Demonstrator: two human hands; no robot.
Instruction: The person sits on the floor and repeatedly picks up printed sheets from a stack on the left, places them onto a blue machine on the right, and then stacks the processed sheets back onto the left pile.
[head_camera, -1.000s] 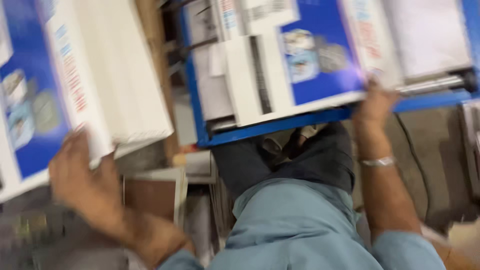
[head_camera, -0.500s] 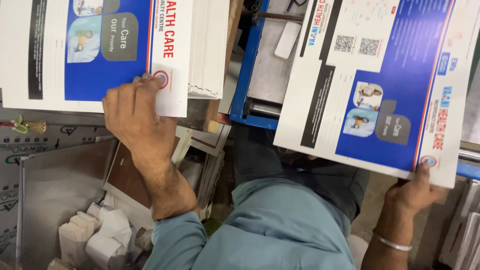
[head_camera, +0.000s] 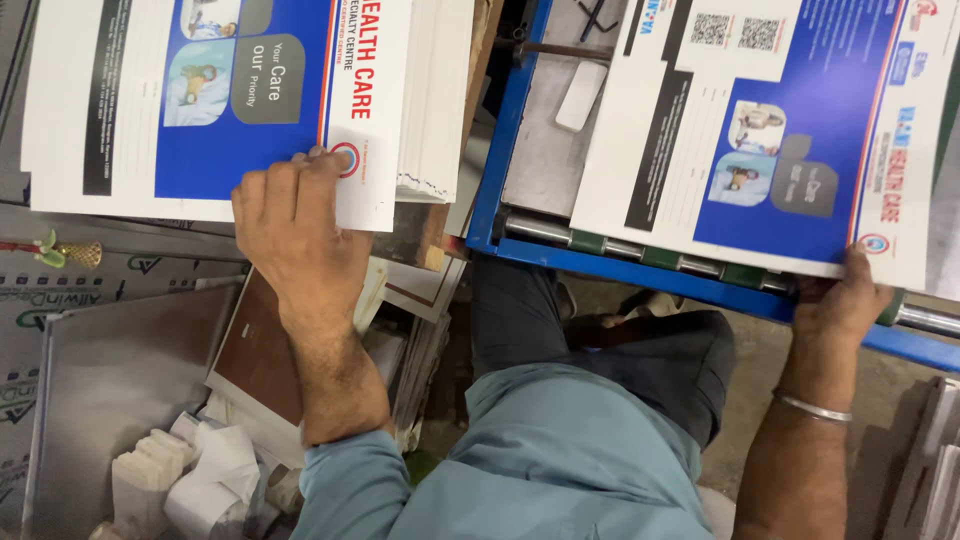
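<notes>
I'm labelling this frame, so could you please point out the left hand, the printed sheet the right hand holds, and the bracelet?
left hand (head_camera: 295, 225), head view, back of hand.
printed sheet (head_camera: 790, 130), head view, blue panel.
bracelet (head_camera: 815, 408), head view, band on right wrist.

Left hand (head_camera: 295, 225) reaches up and forward, palm down, fingers (head_camera: 300, 175) together and laid flat, back of hand facing the camera. Left forearm bare, running straight down to a rolled light-blue sleeve at the elbow. Right hand (head_camera: 843, 300) is extended out to the right side, fingers curled in a grip, thumb side up. Right forearm bare, nearly vertical, thin metal bangle (head_camera: 815, 408) at the wrist. Both arms spread wide apart.
</notes>
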